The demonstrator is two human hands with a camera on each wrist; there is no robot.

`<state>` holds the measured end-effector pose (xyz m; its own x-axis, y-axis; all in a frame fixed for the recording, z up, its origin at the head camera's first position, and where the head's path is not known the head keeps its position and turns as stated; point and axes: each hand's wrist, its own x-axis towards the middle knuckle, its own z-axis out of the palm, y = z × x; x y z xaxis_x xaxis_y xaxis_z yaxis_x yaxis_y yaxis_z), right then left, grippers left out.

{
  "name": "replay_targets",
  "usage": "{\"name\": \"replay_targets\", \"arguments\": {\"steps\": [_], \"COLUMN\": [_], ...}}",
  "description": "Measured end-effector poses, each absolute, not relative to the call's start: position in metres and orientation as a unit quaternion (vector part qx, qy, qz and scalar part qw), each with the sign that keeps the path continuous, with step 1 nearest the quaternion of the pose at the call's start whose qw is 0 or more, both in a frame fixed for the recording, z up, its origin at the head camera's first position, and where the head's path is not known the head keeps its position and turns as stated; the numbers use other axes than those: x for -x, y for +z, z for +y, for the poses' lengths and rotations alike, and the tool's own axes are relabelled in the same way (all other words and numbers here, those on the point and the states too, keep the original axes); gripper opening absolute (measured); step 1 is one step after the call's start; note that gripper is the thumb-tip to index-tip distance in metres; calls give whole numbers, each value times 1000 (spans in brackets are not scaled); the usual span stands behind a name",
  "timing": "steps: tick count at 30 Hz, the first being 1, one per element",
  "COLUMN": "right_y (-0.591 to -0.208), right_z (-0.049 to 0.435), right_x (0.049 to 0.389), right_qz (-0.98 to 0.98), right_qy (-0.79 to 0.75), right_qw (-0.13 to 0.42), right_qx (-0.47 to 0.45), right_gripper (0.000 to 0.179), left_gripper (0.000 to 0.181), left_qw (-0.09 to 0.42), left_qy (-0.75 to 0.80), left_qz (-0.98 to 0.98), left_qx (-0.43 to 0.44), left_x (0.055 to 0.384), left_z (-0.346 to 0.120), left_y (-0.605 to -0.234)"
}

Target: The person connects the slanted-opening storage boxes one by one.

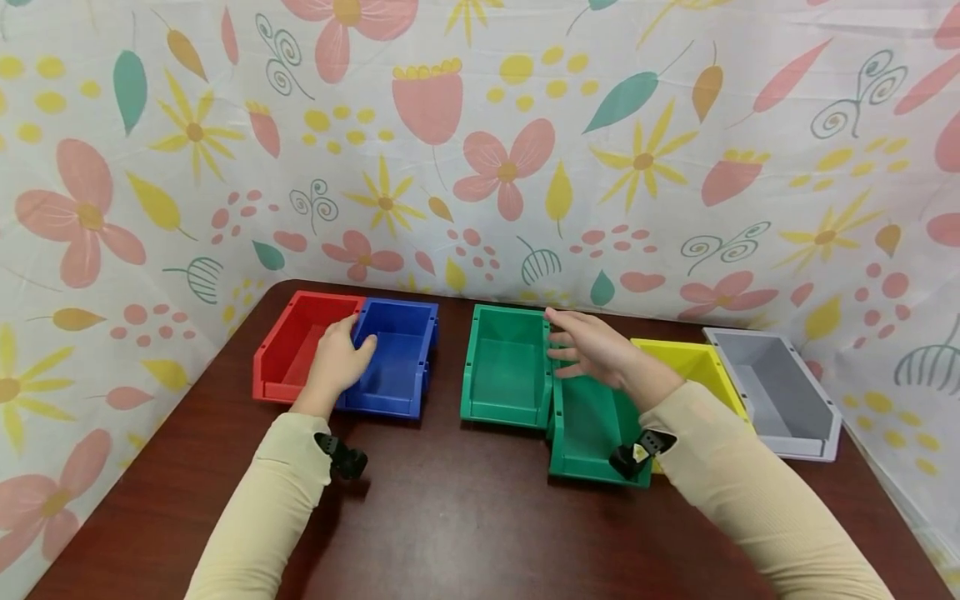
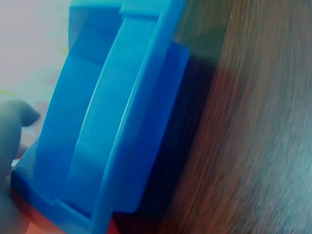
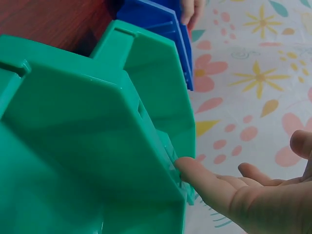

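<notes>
Over the touching sides of a red bin (image 1: 281, 390) and a blue bin (image 1: 390, 367) is my left hand (image 1: 339, 362), its thumb held out above the blue one. The left wrist view shows the blue bin (image 2: 107, 112) from close by, with part of the hand at the left edge. My right hand (image 1: 600, 350) reaches over two green bins, one farther back (image 1: 506, 375) and one nearer (image 1: 592, 425). Its fingers are spread and hold nothing. In the right wrist view a fingertip (image 3: 187, 168) is right at the rim of the nearer green bin (image 3: 92, 112).
A yellow bin (image 1: 686, 358), partly hidden by the right forearm, and a grey bin (image 1: 798, 446) stand at the right. All the bins are on a dark brown table (image 1: 450, 517). Behind it hangs a flower-patterned cloth (image 1: 480, 242). A small black device sits at each wrist.
</notes>
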<state>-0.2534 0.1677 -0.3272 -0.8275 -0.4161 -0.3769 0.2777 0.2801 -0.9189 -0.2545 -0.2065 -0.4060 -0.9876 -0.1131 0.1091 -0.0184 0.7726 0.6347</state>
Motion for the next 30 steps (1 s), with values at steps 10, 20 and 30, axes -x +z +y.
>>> {"name": "replay_targets", "arguments": {"steps": [10, 20, 30], "right_y": [-333, -348, -369], "right_z": [150, 124, 102], "right_x": [257, 265, 285], "right_qz": [745, 833, 912], "right_qy": [-604, -518, -367], "right_qw": [280, 190, 182], "right_qx": [41, 41, 16], "right_gripper": [70, 69, 72], "left_gripper": [55, 55, 52], "left_qw": [84, 151, 174], "left_qy": [-336, -354, -342], "left_qz": [-936, -915, -915], "left_qx": [-64, -121, -128], "left_x": [257, 259, 259], "left_z": [-215, -216, -210], "left_y": [-414, -427, -432]}}
